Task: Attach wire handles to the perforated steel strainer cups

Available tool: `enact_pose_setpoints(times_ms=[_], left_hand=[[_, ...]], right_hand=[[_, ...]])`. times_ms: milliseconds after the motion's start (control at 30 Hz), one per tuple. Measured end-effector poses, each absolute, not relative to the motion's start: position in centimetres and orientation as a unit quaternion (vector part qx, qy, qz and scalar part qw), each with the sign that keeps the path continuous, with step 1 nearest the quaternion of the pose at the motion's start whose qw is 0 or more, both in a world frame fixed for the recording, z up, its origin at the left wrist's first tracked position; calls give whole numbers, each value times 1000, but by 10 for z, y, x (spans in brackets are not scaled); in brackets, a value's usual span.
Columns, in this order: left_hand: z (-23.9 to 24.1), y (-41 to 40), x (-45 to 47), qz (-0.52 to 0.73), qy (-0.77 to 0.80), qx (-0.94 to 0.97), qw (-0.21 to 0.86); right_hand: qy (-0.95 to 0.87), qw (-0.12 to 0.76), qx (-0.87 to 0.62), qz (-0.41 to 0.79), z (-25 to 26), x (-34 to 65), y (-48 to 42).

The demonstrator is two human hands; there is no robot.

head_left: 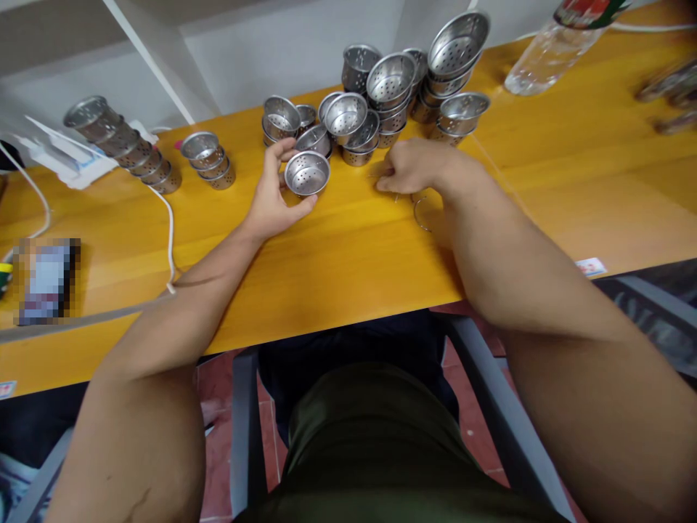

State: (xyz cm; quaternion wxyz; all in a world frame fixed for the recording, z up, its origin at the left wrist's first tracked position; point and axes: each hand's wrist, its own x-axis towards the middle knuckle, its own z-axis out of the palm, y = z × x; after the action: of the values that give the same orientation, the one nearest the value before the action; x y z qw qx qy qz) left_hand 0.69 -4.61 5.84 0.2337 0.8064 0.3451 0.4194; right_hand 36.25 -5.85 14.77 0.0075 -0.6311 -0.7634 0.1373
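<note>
My left hand (275, 192) curves round a small perforated steel cup (308, 174), thumb at its front and fingers at its left side; the cup's open mouth faces up toward me. To the right, my right hand (414, 165) is closed in a pinch above the table. Whatever its fingertips hold is hidden or too small to make out. Just below that hand, a thin wire loop (421, 215) lies on the wood. Behind both hands stands a cluster of similar perforated cups, including a tilted one (345, 118) and a taller stack (392, 80).
A leaning stack of cups (123, 142) and a shorter stack (210, 156) stand on the left. A white cable (171, 240) crosses the table (327, 290) near a blurred-out phone (48, 282). A plastic bottle (555, 58) stands back right, by a blurred dark object (675, 94).
</note>
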Motion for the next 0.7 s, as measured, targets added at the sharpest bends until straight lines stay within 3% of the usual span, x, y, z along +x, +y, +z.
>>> enact_pose_setpoints(times_ms=[200,367,700], left_hand=[[53,-31,5,425,347,792,267],[52,-36,9,419,333,762,365],[42,-28,11,402,356,782,315]], right_hand=[[-767,219,-536,277,153,352,-78],[-724,361,-464,361,151,325,-93],[-690,399,-495,346,156,313,-107]])
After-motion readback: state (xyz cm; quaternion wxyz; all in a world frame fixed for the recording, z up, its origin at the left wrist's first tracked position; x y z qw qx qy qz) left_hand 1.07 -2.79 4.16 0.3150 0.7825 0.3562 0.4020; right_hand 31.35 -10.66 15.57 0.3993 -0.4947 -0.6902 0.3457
